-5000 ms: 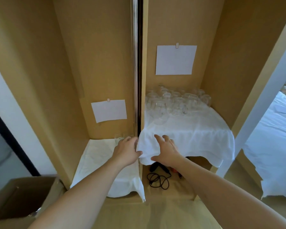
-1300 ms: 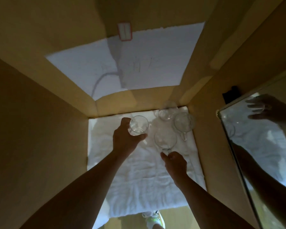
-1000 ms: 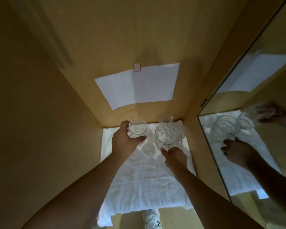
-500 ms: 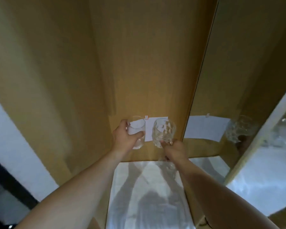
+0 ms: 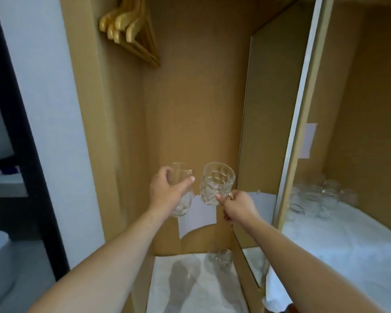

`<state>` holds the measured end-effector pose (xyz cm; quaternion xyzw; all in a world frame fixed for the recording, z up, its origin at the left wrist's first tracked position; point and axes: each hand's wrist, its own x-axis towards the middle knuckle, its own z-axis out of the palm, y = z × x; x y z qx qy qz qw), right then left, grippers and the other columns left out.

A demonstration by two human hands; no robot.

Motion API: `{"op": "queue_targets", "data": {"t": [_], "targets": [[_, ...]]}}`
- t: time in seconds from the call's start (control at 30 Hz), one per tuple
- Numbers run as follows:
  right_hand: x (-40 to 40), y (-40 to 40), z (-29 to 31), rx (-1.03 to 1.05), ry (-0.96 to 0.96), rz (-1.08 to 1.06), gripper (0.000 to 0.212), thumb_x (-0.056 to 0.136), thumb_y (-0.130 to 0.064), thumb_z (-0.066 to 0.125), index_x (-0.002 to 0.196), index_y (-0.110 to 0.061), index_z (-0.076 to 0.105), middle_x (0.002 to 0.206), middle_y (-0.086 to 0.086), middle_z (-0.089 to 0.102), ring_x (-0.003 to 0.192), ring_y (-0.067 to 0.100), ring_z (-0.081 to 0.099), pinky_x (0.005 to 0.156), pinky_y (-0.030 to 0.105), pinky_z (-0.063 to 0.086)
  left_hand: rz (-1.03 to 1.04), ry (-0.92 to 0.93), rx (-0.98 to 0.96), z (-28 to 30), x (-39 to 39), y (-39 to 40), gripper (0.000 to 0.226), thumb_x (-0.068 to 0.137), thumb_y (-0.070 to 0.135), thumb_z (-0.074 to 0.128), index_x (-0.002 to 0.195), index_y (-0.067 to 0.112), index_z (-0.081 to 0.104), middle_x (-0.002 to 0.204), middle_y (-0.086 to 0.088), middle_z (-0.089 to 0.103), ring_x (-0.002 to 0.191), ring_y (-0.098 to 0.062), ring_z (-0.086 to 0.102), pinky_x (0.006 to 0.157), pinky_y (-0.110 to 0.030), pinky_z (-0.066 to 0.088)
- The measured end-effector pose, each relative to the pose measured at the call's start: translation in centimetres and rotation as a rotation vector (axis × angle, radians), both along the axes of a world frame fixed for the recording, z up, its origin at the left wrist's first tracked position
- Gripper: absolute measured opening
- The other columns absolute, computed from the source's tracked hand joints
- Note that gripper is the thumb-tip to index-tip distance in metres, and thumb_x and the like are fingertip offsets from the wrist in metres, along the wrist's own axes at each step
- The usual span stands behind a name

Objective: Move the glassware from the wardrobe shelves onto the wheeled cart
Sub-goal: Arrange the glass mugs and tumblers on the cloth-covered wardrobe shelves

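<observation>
We have lifted both glasses clear of the white cloth-covered lower shelf (image 5: 196, 288); half a second ago they were just above it, and now they hang high in the left wardrobe compartment, level with the white paper sheet (image 5: 199, 214) pinned to the far wall. Our left hand (image 5: 167, 193) is wrapped around the plain clear glass tumbler (image 5: 181, 192), fingers curled about its body. Our right hand (image 5: 236, 207) pinches the handle of the clear cut-pattern glass mug (image 5: 217, 182), held upright. The two glasses are just beside each other, not touching as far as we can tell.

We judge the pick-up done for this pair; carrying them to the wheeled cart comes next, and the cart is not in view.

One more clear patterned glass (image 5: 220, 258) remains at the far right corner of the lower shelf. A cluster of clear round glasses (image 5: 314, 197) stands on the white cloth of the right-hand shelf (image 5: 348, 240), well apart from us.

The mirrored sliding door panel (image 5: 273, 132) stands close to the right of the mug, and the wooden clothes hangers (image 5: 131, 28) hang above left. Backing out, we should mind the mirror's edge and keep the glasses from knocking together.
</observation>
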<state>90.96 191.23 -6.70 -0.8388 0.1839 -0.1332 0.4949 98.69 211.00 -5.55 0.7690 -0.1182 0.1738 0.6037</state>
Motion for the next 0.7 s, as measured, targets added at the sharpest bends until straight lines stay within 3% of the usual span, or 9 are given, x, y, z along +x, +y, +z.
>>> {"op": "queue_targets", "data": {"t": [0.27,0.4,0.5,0.7], "targets": [[-6.4,-1.8,3.1,0.062,-0.077,0.064,0.037,0.094,-0.045,0.068,0.087,-0.008,0.064,0.066,0.007,0.067,0.057,0.021,0.069,0.062,0.038,0.064,0.0,-0.092,-0.088,4.1,-7.6,-2.4,0.075,0.055,0.073,0.079,0.115,0.037,0.054,0.117,0.009,0.063,0.108,-0.013,0.063,0.095,-0.036,0.053],[-10.6,-4.9,4.2,0.063,-0.081,0.072,0.037,0.093,-0.043,0.068,0.091,-0.006,0.066,0.068,0.008,0.069,0.067,0.028,0.073,0.065,0.044,0.064,0.001,-0.116,-0.098,5.8,-11.4,-5.4,0.068,0.058,0.071,0.077,0.112,0.036,0.055,0.111,0.011,0.064,0.102,-0.01,0.063,0.089,-0.031,0.052],[-14.1,-8.4,4.7,0.065,-0.096,0.058,0.036,0.092,-0.042,0.069,0.088,-0.007,0.063,0.069,0.012,0.068,0.064,0.029,0.071,0.066,0.047,0.064,-0.01,-0.12,-0.117,6.5,-14.2,-8.4,0.069,0.059,0.07,0.078,0.113,0.033,0.056,0.109,0.009,0.065,0.099,-0.008,0.063,0.081,-0.024,0.049],[-19.8,-15.7,5.4,0.051,-0.12,0.028,0.034,0.094,-0.041,0.069,0.091,-0.007,0.065,0.07,0.011,0.067,0.059,0.022,0.067,0.061,0.039,0.064,-0.078,-0.091,-0.102,6.7,-19.2,-15.6,0.065,0.065,0.066,0.079,0.115,0.032,0.054,0.113,0.007,0.065,0.103,-0.014,0.064,0.094,-0.043,0.055]]}}
